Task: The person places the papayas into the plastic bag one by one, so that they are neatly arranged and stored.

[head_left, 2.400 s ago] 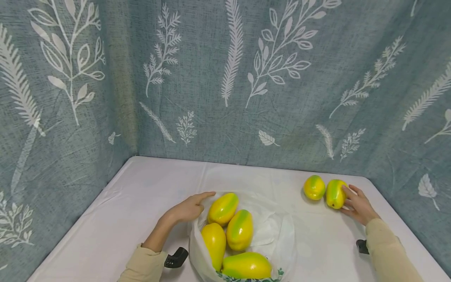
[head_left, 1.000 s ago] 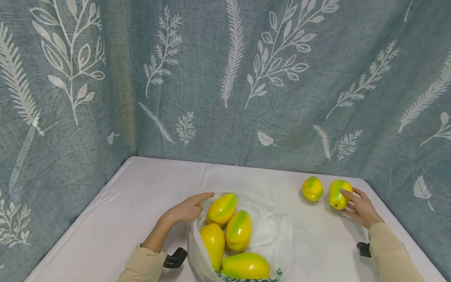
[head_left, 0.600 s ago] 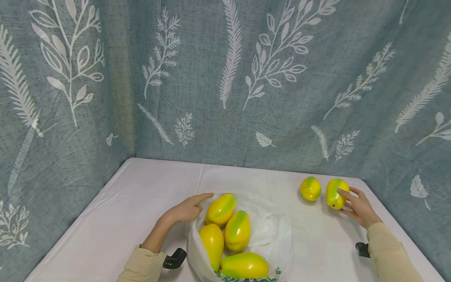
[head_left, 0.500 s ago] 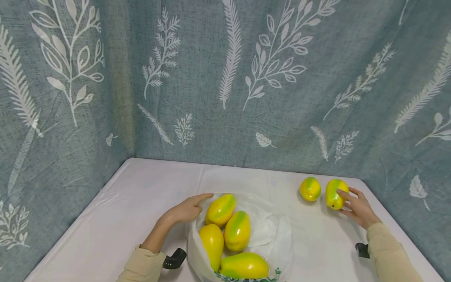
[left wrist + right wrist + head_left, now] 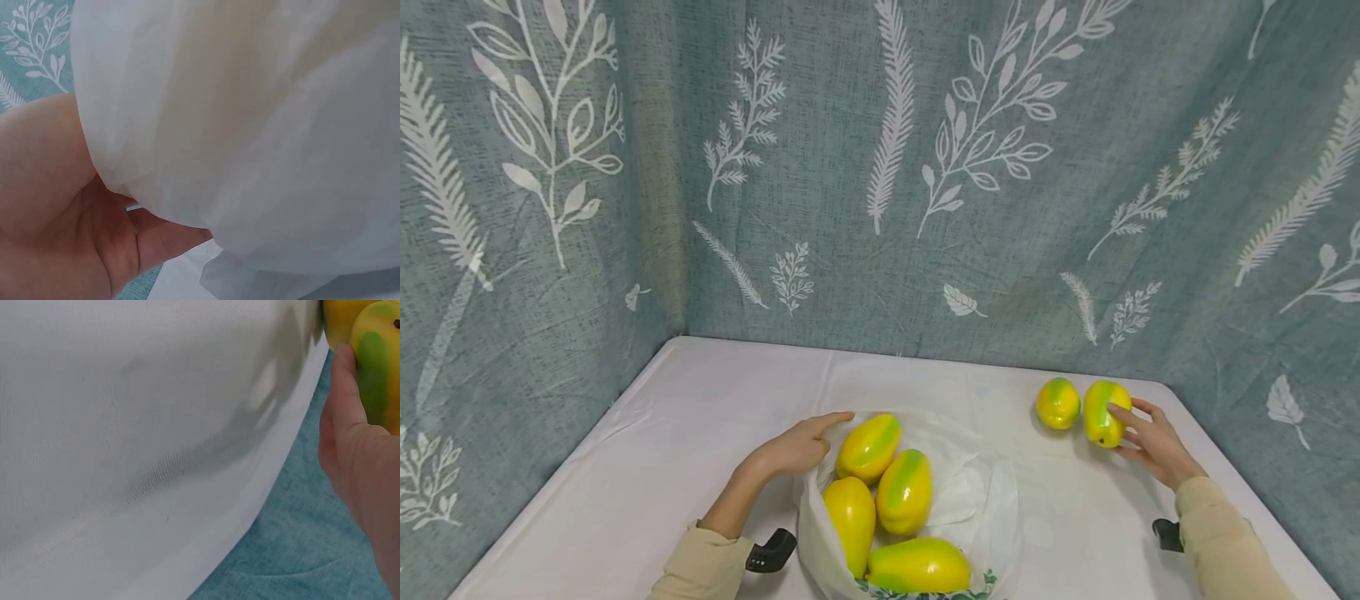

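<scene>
On the right of the table, my right hand point(image 5: 1153, 442) grips a yellow-green papaya point(image 5: 1103, 414), thumb and fingers curled about its near right side. In the right wrist view that papaya point(image 5: 375, 375) shows a dark dot at its end. A second papaya point(image 5: 1057, 404) sits just left of it, a narrow gap apart. My left hand point(image 5: 797, 446) holds the left rim of a white plastic bag point(image 5: 1000, 508), index finger stretched along the edge. Seen from the left wrist, the bag point(image 5: 250, 137) hides part of the fingers. Several papayas point(image 5: 906, 492) lie inside the bag.
A white cloth covers the table point(image 5: 715, 417), whose far edge meets a blue-green leaf-patterned curtain point(image 5: 850, 275). Black wrist devices stick out beside the left sleeve point(image 5: 771, 550) and the right sleeve point(image 5: 1167, 533).
The right hand and its papaya shifted slightly right, then came back left, so the gap to the second papaya widened and narrowed. The left hand kept its hold on the bag.
</scene>
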{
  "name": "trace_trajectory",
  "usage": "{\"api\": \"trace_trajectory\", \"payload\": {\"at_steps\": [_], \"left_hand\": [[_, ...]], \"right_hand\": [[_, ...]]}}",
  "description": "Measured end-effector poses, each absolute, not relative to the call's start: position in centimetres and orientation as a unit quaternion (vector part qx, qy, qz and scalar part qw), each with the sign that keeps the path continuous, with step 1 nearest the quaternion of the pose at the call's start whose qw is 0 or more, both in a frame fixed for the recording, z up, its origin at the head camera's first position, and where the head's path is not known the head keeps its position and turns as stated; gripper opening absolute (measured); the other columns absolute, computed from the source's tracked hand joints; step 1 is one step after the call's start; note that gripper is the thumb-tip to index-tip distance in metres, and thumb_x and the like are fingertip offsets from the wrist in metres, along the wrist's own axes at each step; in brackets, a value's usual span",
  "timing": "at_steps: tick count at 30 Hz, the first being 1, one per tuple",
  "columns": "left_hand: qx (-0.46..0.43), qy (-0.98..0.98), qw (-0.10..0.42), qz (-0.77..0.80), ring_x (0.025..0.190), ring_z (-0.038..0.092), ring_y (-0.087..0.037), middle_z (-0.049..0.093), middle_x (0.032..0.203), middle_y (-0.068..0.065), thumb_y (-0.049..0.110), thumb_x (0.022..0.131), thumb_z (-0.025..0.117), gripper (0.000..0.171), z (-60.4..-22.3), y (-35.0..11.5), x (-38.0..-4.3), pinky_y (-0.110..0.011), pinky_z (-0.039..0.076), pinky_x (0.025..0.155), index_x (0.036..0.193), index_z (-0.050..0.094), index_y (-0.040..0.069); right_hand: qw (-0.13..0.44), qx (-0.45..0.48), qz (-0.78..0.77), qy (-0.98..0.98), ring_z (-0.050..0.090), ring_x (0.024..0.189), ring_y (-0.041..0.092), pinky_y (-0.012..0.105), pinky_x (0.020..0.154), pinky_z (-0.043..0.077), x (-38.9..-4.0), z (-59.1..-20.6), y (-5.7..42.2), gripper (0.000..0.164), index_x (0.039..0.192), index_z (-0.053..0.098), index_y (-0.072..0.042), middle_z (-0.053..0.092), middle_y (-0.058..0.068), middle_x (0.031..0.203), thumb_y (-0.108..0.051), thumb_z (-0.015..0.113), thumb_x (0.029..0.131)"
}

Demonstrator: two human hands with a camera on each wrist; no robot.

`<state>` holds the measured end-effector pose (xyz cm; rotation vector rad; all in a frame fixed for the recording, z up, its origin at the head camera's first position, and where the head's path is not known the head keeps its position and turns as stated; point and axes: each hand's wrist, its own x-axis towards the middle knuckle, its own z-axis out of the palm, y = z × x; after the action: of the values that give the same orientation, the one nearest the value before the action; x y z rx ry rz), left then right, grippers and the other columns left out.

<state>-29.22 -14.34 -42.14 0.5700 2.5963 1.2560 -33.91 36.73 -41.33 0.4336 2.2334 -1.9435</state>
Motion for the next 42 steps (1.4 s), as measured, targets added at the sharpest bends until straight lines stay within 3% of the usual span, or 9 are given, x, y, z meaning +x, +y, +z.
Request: {"api": "trace_trajectory", "payload": {"at_steps": [9,17,23,30,42], "left_hand": [[0.198,0.878,0.099,0.424,0.123,0.04,-0.032,0.04,0.144,-0.021,-0.008,0.087,0.033,0.054,-42.3,-14.4,-29.3,-0.052,0.029,0.105,0.141,0.042,-0.003],[0.206,0.879,0.094,0.42,0.129,0.037,-0.034,0.04,0.144,-0.021,-0.008,0.087,0.033,0.054,-42.4,-14.5,-29.4,-0.052,0.028,0.106,0.14,0.042,-0.003],[0.204,0.881,0.095,0.417,0.12,0.042,-0.03,0.041,0.143,-0.02,-0.008,0.087,0.033,0.055,-42.3,-14.5,-29.4,-0.049,0.032,0.099,0.141,0.043,-0.003],[0.203,0.877,0.098,0.424,0.13,0.036,-0.034,0.04,0.144,-0.021,-0.009,0.087,0.033,0.055,-42.2,-14.5,-29.2,-0.052,0.028,0.105,0.141,0.042,-0.003],[0.202,0.881,0.095,0.416,0.121,0.041,-0.03,0.04,0.144,-0.021,-0.008,0.086,0.033,0.055,-42.1,-14.5,-29.1,-0.047,0.033,0.096,0.14,0.043,-0.003]], "right_hand": [[0.072,0.128,-0.641,0.753,0.01,0.139,0.046,0.049,0.101,0.032,-33.8,-41.1,36.0,0.098,0.151,-0.012,-0.005,-0.008,0.028,0.153,-0.043,0.058,0.092],[0.061,0.111,-0.638,0.76,0.011,0.137,0.048,0.048,0.098,0.035,-33.6,-40.3,35.4,0.104,0.15,-0.012,-0.003,-0.006,0.028,0.153,-0.046,0.061,0.089],[0.059,0.099,-0.641,0.759,0.012,0.138,0.047,0.048,0.099,0.038,-33.6,-40.1,34.8,0.098,0.15,-0.011,-0.004,-0.004,0.027,0.153,-0.042,0.059,0.092],[0.07,0.071,-0.638,0.764,0.013,0.138,0.047,0.05,0.101,0.035,-33.5,-39.6,33.5,0.095,0.151,-0.009,-0.005,-0.001,0.027,0.153,-0.041,0.057,0.093],[0.09,0.035,-0.673,0.733,0.018,0.137,0.046,0.05,0.1,0.036,-33.0,-38.8,30.2,0.083,0.151,-0.005,-0.006,0.007,0.026,0.151,-0.029,0.054,0.097]]}}
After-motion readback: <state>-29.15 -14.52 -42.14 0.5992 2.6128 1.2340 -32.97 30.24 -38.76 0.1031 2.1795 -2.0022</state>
